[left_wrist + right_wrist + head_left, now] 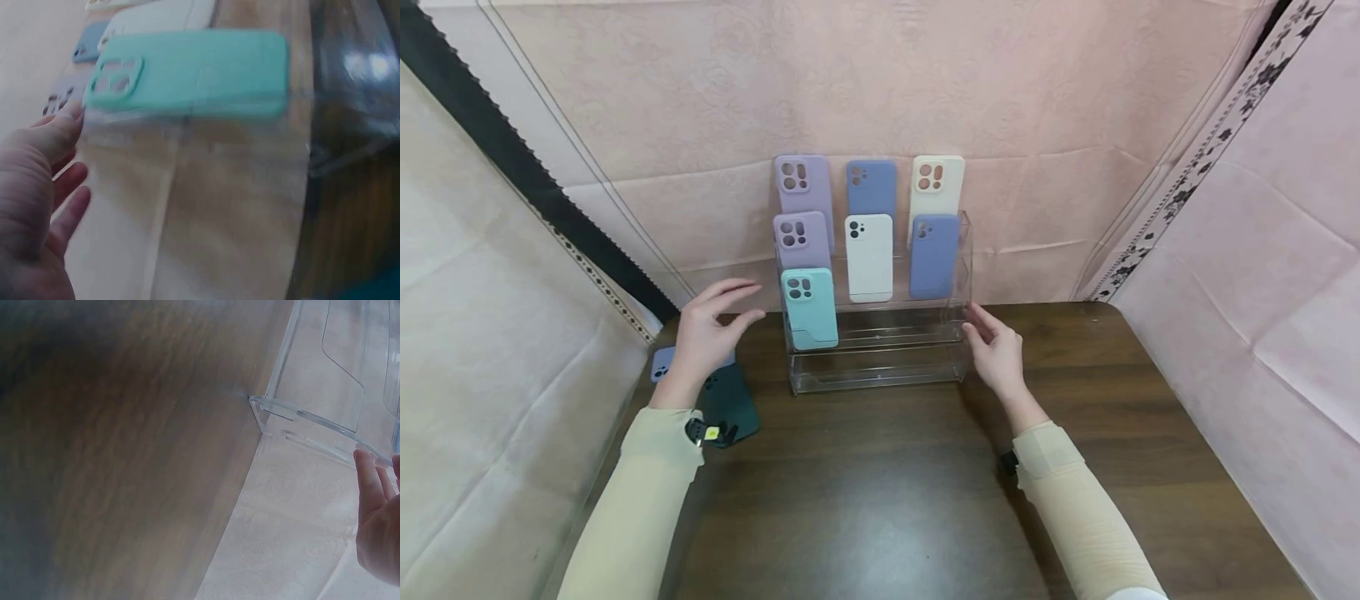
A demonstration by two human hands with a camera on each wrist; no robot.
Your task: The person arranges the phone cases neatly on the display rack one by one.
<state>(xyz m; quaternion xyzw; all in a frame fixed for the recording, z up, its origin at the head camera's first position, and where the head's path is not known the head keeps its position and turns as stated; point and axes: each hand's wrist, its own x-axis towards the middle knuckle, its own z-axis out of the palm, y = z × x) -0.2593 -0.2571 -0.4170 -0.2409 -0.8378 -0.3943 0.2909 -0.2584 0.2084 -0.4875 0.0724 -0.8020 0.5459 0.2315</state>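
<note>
A clear tiered display stand [880, 382] holds several phone cases. My left hand [711, 333] is raised just left of it, thumb and fingers spread apart with nothing between them. Nearest to that hand is a turquoise phone case [810, 308] in a lower tier at the left, seen close up in the left wrist view. My right hand [996, 346] is at the stand's right side, pinching its edge between thumb and fingers. Behind the turquoise case stand two lilac cases, the lower one [802, 242] in front of the upper one [805, 179].
White [870, 258] and blue [934, 258] cases fill the middle tier, with blue [872, 185] and cream [937, 183] ones behind. A dark green case [733, 404] and a blue case [662, 362] lie under my left forearm. Cloth walls [1037, 100] surround the wooden table [865, 500].
</note>
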